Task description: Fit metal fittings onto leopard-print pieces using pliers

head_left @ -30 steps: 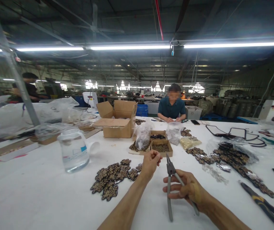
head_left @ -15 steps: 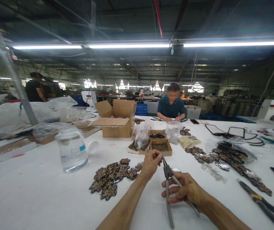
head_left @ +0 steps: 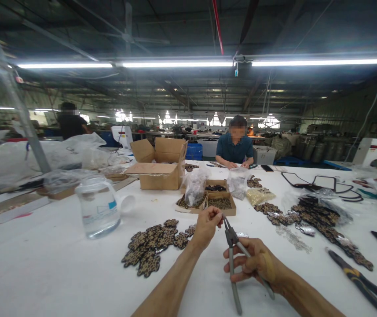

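Between the spread grey handles, my right hand grips a pair of pliers, its long thin jaws pointing up and away from me. At the jaw tips, my left hand is closed in a pinch; whatever is between its fingertips is too small to make out. Just beyond my hands stands a small cardboard tray of little brass-coloured pieces. To the left of my left forearm lies a loose pile of leopard-print patches with dark edges.
A clear water jug stands at left, before an open cardboard box. At right are more leopard-print patches, small clear pieces and larger pliers with black and yellow handles. Across the table sits a co-worker.
My hands and the pliers have hardly moved. A person in dark clothing in the left background has shifted to the right.
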Demonstrator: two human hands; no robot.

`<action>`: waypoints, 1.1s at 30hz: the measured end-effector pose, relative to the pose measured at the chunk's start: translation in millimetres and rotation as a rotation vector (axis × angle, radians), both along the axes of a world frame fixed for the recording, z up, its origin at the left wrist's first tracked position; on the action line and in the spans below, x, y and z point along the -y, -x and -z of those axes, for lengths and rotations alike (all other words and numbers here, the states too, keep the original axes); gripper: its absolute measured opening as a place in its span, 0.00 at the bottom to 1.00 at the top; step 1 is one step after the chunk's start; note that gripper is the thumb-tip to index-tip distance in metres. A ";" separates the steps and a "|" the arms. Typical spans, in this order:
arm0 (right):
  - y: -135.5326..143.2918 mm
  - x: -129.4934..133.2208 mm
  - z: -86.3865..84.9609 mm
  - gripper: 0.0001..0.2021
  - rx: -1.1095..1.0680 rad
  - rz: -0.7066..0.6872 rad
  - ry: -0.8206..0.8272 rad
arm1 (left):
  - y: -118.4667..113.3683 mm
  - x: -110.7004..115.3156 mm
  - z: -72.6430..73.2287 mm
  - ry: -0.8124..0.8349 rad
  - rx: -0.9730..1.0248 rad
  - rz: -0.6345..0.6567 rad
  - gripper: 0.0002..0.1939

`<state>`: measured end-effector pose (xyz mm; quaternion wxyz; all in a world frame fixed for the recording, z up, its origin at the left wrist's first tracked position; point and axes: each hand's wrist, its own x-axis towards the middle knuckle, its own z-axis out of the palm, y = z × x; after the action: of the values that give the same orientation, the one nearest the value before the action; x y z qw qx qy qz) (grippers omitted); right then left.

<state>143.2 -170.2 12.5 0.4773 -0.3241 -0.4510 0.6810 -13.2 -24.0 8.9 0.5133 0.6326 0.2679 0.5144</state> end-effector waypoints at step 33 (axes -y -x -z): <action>-1.6 6.2 -11.1 0.24 -0.041 0.036 0.021 | -1.2 3.1 -3.6 -0.025 0.012 -0.011 0.11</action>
<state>144.8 -176.4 23.6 0.4950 -0.3234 -0.4280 0.6835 -12.0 -27.0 12.5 0.5041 0.6343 0.2619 0.5243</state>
